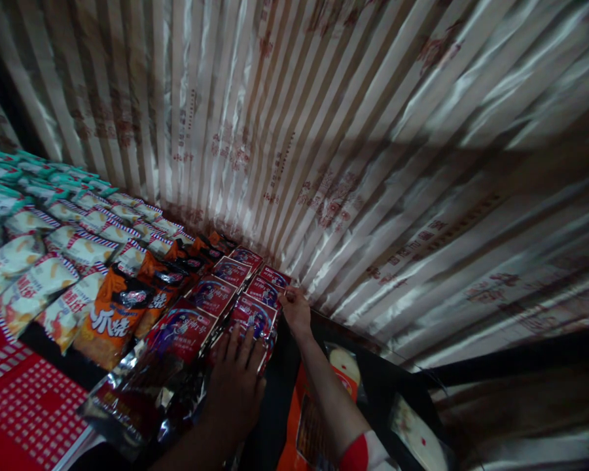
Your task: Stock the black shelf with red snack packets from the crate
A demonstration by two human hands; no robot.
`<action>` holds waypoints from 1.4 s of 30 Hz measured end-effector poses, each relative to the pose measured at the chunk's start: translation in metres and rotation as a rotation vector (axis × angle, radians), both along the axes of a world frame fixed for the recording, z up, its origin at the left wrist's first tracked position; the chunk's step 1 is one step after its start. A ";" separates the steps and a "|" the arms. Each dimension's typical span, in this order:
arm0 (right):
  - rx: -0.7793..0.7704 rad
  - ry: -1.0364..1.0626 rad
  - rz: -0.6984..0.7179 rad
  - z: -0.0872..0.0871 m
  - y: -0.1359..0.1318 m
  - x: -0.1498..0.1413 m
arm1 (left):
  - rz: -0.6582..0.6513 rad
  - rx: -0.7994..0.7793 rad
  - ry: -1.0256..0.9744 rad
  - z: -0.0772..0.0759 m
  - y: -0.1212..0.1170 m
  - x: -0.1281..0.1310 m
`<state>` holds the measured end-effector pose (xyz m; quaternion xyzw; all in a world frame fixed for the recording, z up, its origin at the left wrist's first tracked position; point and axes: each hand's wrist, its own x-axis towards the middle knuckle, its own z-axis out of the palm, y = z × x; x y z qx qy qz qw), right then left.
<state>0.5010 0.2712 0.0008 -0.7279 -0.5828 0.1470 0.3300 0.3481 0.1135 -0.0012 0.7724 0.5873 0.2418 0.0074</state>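
Note:
My left hand (238, 374) lies palm down with its fingers stretched out over the front of a row of dark red snack packets (253, 315). At the back end of that same row, my right hand (296, 310) has its fingers closed at the right edge of a red packet (276, 277), near the striped sheet. A second row of red packets (214, 294) runs along the left side of the first. Shiny dark packets (127, 409) lie loosely at its near end, partly behind my left forearm.
Orange and black snack bags (114, 320) stand left of the red packets, then white bags (38, 288) and green ones (2, 196). A red perforated basket (34, 399) sits at lower left. Striped printed sheeting (324, 144) forms the back. Clear-wrapped pale items (419, 437) lie at right.

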 end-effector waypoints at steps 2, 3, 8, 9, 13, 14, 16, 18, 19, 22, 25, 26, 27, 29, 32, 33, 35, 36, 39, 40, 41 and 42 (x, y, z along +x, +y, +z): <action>-0.041 -0.046 -0.015 0.004 -0.001 -0.004 | -0.004 -0.008 -0.003 0.001 0.000 0.000; -0.060 -0.071 -0.022 0.006 -0.003 -0.006 | -0.004 -0.008 -0.006 0.001 0.000 -0.001; 0.019 -0.172 -0.046 0.011 -0.010 -0.016 | -0.004 0.010 -0.015 0.000 0.000 -0.001; 0.064 -0.198 -0.057 0.013 -0.012 -0.017 | -0.002 0.010 -0.017 0.000 0.000 -0.001; 0.325 -0.293 0.005 0.023 -0.022 -0.023 | 0.006 0.008 -0.034 0.001 0.000 0.000; 0.376 -0.302 0.076 0.026 -0.026 -0.026 | 0.005 0.008 -0.038 0.002 0.000 0.000; 0.401 -0.304 0.279 0.030 -0.034 -0.034 | -0.002 0.005 -0.043 0.004 0.000 0.000; 0.340 -0.304 0.484 0.031 -0.043 -0.042 | -0.005 0.005 -0.047 0.005 0.000 0.000; 0.304 -0.312 0.547 0.030 -0.047 -0.046 | -0.005 0.006 -0.047 0.006 0.000 0.000; 0.219 -0.352 0.585 0.026 -0.055 -0.053 | -0.008 0.000 -0.048 0.006 0.000 0.000; 0.166 -0.375 0.530 0.021 -0.057 -0.054 | -0.005 -0.014 -0.047 0.005 0.000 0.000; 0.159 -0.378 0.518 0.020 -0.057 -0.053 | -0.001 -0.018 -0.045 0.004 0.000 0.001; 0.156 -0.378 0.512 0.020 -0.056 -0.053 | 0.003 -0.019 -0.043 0.003 0.000 0.001; 0.163 -0.375 0.510 0.019 -0.055 -0.052 | 0.009 -0.015 -0.033 0.001 0.000 0.002; 0.175 -0.365 0.503 0.019 -0.054 -0.052 | 0.003 0.015 -0.007 -0.003 -0.001 0.003; 0.177 -0.363 0.497 0.018 -0.054 -0.053 | 0.007 0.026 0.000 -0.004 -0.001 0.004; 0.182 -0.359 0.488 0.018 -0.054 -0.053 | 0.016 0.042 0.006 -0.005 -0.002 0.005; 0.188 -0.356 0.484 0.018 -0.054 -0.054 | 0.021 0.049 0.006 -0.005 -0.002 0.005; 0.216 -0.335 0.478 0.017 -0.054 -0.054 | 0.023 0.074 0.005 -0.003 -0.002 0.004; 0.225 -0.325 0.476 0.016 -0.054 -0.055 | 0.024 0.083 0.004 -0.003 -0.002 0.004; 0.235 -0.314 0.471 0.016 -0.053 -0.055 | 0.023 0.092 0.002 -0.002 -0.002 0.004; 0.243 -0.302 0.468 0.015 -0.053 -0.055 | 0.023 0.098 -0.001 -0.001 -0.002 0.003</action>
